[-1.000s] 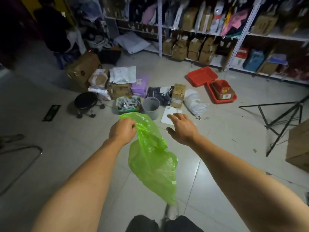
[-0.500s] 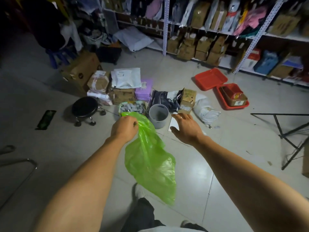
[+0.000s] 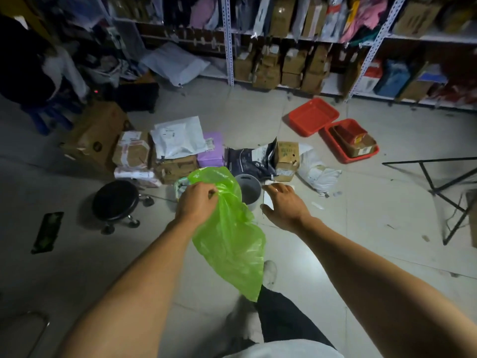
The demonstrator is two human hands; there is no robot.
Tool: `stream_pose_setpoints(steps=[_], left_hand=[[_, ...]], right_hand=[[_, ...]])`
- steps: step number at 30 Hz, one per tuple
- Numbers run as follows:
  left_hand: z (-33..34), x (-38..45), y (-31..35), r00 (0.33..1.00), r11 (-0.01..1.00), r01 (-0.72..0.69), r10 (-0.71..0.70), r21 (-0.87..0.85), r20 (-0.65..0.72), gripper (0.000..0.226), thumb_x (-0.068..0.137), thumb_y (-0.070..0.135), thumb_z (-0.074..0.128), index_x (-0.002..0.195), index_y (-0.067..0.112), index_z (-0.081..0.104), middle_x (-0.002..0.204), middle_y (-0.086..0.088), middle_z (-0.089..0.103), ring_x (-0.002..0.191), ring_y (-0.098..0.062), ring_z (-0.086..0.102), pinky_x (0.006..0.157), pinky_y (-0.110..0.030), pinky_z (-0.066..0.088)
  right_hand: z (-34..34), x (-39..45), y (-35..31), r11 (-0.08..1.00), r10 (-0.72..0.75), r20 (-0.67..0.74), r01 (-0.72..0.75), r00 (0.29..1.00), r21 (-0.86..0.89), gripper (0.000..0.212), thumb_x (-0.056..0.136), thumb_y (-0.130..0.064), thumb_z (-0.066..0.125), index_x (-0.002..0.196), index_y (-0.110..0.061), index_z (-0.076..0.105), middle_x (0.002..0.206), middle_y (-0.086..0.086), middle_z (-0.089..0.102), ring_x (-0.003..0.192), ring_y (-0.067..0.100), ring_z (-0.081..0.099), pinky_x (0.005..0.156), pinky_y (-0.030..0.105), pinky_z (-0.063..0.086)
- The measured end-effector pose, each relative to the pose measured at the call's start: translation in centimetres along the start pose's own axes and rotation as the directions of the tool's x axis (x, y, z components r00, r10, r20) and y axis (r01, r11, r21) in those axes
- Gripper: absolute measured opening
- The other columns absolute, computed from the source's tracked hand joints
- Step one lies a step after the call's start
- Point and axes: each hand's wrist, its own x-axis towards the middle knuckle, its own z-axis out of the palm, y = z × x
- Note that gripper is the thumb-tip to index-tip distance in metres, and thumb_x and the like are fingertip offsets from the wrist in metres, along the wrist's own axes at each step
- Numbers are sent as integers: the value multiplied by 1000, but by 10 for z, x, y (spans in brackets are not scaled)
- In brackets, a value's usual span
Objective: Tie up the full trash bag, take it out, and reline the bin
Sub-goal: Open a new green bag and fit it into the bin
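**Closing on the bin with a fresh liner**

Closer now than half a second ago: the bin sits nearer both hands and the right hand has reached further toward it, bag grip unchanged.

Left hand point(image 3: 197, 202) has fingers curled round the bunched top of the green bag point(image 3: 229, 241), pinching it near the mouth. Bag hangs slack and empty, tail dangling down toward the dark trouser leg. Right hand point(image 3: 284, 202) holds nothing, fingers spread and relaxed, palm down, hovering just beside the grey bin point(image 3: 248, 188). Bin stands upright on the tiled floor point(image 3: 335, 254), partly hidden behind the bag; looks unlined, though the dim light makes the inside hard to read.

Likely step: relining. To do it well, the right hand should find the free edge of the bag mouth and split it from the left hand's pinch, so the mouth opens wide before it goes over the rim. Push the tail down into the bin first, then fold the edge over all round.

Clutter close by: green basket point(image 3: 180, 183) just left of the bin, dark pouch point(image 3: 249, 161) and cardboard box point(image 3: 286, 157) behind it, black stool point(image 3: 115, 200) well to the left.
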Motion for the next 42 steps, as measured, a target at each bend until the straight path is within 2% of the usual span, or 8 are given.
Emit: stream_pose_setpoints(steps=[9,13,20,26,30,34,38,42], left_hand=[[-15,122,2,999,999,-39,40,-34,30,13,84,11,67,91,14,77,89,-8,75,81,-26,69,72,-34,54],[-25,165,1,999,998,-39,41,-56,32,15,86,11,66,97,14,76,94,-6,75,83,-22,68,75,-29,52],[-50,216,-9,999,995,-51,51,-82,4,18,87,12,66,101,17,76,96,-3,75,80,-16,66,76,-25,51],[-75,249,-26,990,988,-139,140,-73,6,18,87,12,65,101,18,76,101,-2,74,88,-17,67,81,-24,50],[-93,263,-42,986,983,-164,165,-79,4,17,87,11,66,101,15,76,98,-4,75,86,-19,67,83,-30,53],[-103,275,-56,983,982,-179,180,-56,21,17,87,10,66,100,12,76,99,-7,75,91,-24,67,82,-28,50],[-101,284,-69,983,993,-116,114,7,143,25,86,7,61,104,18,74,104,-6,74,92,-21,67,75,-22,44],[-93,286,-76,961,996,-65,45,63,271,39,83,0,57,117,18,67,118,-14,68,109,-28,63,85,-26,47]], right_hand=[[-7,124,-2,997,-51,51,47,997,68,50,87,-38,56,134,-21,51,138,8,51,126,29,43,102,35,36],[-12,173,-2,997,-23,111,14,994,81,56,87,-44,55,138,-21,47,139,10,49,127,32,42,105,39,38],[-23,230,-8,998,-2,106,-5,994,67,60,86,-48,57,138,-21,47,141,10,47,131,32,40,108,43,37],[-30,258,-31,998,41,71,-45,997,55,47,89,-41,57,131,-21,56,136,11,52,127,33,43,105,43,40],[-33,269,-45,995,79,14,-80,997,55,29,88,-29,44,99,-17,68,108,13,66,107,35,56,92,45,48],[-46,272,-54,992,106,-67,-100,992,80,24,86,-18,43,80,-9,65,88,18,68,87,37,61,74,41,53],[-60,270,-60,987,129,-104,-117,986,114,17,85,-18,46,83,-11,60,90,17,69,83,36,64,66,38,51],[-69,269,-65,980,182,-103,-172,978,98,16,90,-22,43,95,-11,55,95,21,68,85,40,63,62,33,35]])
